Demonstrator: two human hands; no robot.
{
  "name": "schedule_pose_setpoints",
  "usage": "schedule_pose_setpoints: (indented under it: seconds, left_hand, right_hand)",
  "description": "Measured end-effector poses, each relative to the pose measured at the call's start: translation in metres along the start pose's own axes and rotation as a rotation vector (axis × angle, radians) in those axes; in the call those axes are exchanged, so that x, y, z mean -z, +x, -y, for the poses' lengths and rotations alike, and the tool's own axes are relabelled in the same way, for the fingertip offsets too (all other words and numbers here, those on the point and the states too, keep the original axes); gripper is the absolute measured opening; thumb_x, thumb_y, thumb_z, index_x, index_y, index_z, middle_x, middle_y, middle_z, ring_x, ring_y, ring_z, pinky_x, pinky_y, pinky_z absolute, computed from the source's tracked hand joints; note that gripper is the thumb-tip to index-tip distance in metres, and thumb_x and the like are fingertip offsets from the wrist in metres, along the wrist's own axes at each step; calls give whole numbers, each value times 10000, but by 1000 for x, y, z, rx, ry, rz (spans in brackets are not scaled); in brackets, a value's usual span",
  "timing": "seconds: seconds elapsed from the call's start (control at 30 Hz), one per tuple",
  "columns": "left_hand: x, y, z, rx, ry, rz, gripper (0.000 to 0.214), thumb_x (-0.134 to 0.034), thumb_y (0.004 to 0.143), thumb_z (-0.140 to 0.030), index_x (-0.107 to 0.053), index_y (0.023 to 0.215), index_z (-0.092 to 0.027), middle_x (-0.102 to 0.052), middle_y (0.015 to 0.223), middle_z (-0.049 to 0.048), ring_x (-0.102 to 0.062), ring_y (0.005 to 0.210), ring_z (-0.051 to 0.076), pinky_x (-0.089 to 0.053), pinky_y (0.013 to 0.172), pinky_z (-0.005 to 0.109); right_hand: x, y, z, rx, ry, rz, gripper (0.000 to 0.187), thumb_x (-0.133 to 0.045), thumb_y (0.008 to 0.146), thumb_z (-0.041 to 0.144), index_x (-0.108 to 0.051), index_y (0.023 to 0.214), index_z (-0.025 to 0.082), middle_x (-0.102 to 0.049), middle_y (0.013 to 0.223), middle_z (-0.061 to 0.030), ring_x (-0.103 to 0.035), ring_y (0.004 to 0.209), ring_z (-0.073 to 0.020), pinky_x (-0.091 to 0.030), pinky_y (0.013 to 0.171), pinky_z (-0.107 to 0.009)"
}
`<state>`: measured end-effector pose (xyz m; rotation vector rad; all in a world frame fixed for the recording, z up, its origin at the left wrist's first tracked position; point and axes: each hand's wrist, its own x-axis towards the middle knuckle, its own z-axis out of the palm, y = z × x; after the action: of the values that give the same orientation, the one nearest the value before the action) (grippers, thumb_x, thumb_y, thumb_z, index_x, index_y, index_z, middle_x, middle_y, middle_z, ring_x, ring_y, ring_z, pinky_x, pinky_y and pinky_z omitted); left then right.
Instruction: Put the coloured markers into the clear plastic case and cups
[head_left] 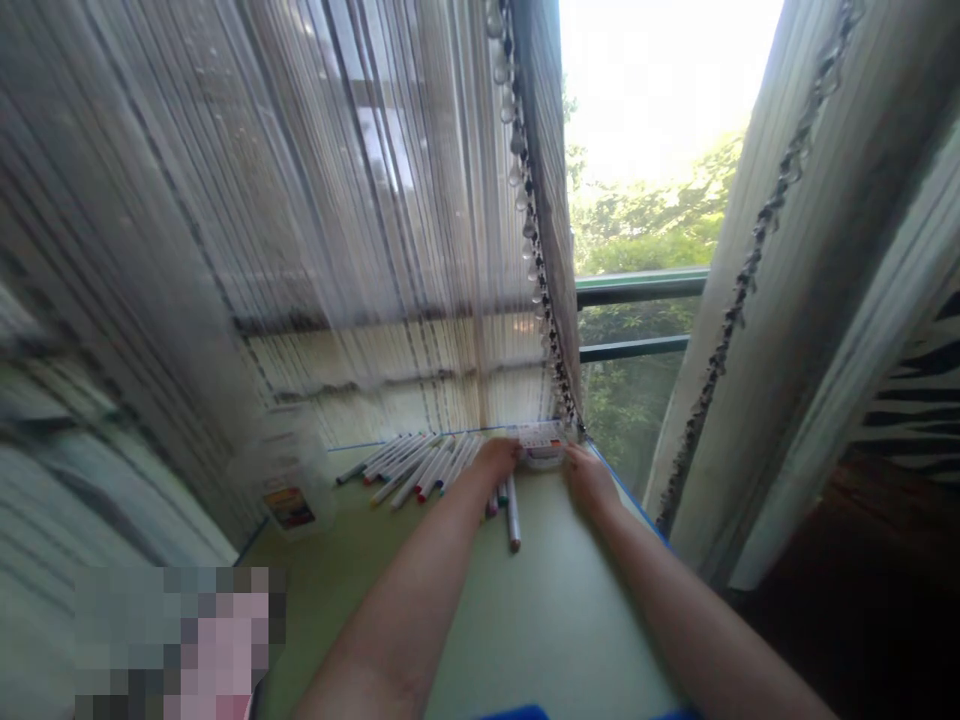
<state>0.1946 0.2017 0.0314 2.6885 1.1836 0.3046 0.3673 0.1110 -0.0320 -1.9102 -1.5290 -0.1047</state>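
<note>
One clear box (541,446) sits at the far edge of the counter (555,610), its left end gripped by the left hand (498,461), its right end by the right hand (591,478); over ten markers (433,475), overlapping, lie leftward; one clear container (289,490) stands farther left

Single view, head-worn. Looks forward and down over a pale green, blue-edged bench (570,620) from its near side, facing sheer grey-white string curtains (420,220) and a bright window opening (652,220). Wide field; bench fills lower middle. Bare left hand (498,460) and bare right hand (591,480) sit well forward, small, below mid-frame.
</note>
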Motion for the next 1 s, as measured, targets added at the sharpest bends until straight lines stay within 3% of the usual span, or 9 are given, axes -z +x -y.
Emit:
schedule_pose_setpoints:
  seconds: [0.2,0.37,0.5,0.67,0.77,0.87,0.93,1.0]
  left_hand:
    - [16,-22,-4,-51,-91,-140,396,-491,835,-148,-572,1222,-175,-487,1374,91,-448,1277,197,-333,1084,312]
    - [64,-65,21,-38,-117,-337,314,-454,852,-152,-628,1113,-182,-552,1314,68,-468,1260,185,-340,1095,349]
    - [116,-119,55,5,-131,-655,268,-462,833,-127,-651,1022,-154,-618,1219,94,-527,1198,188,-383,1065,367]
    - [163,-191,100,193,-149,-969,250,-455,824,-118,-625,996,-180,-630,1188,76,-539,1167,184,-382,1050,406]
    - [164,-229,124,341,-168,-1090,236,-463,830,-151,-599,1021,-179,-627,1165,85,-535,1155,198,-376,1044,406]
    - [143,-258,145,539,-237,-1131,285,-504,840,-231,-561,1106,-147,-604,1188,129,-523,1167,221,-376,1042,390]
    - [123,-270,157,630,-341,-1058,395,-544,832,-292,-511,1193,-133,-570,1245,155,-517,1183,234,-400,1021,381]
    - [105,-279,169,626,-494,-944,414,-524,854,-311,-480,1242,-173,-569,1265,132,-559,1139,215,-445,973,367]
  right_hand:
    - [11,-9,7,60,-35,-38,486,-420,756,24,-607,1187,149,-602,1252,-121,-574,1125,-219,-413,1004,-369]
    - [18,-5,39,217,-66,-144,386,-439,792,135,-638,1121,181,-683,1077,-107,-596,996,-256,-444,927,-414]
    - [12,6,113,306,198,-151,352,-437,786,226,-654,1059,181,-684,1016,-96,-601,960,-242,-469,865,-395]
    - [-18,3,236,281,558,25,363,-473,773,352,-657,1037,185,-670,957,-96,-626,778,-205,-500,720,-350]
    - [-53,-11,297,297,710,101,486,-516,752,464,-602,1122,161,-639,1053,-132,-624,848,-229,-504,729,-365]
    - [-94,-31,339,310,799,103,741,-569,680,583,-496,1235,98,-551,1212,-212,-582,1009,-296,-492,799,-418]
    - [-119,-44,357,285,831,76,866,-596,638,630,-427,1287,81,-525,1235,-238,-563,1047,-321,-472,847,-455]
    - [-137,-56,367,269,854,45,924,-608,629,645,-365,1329,93,-528,1229,-233,-557,1064,-324,-462,870,-471]
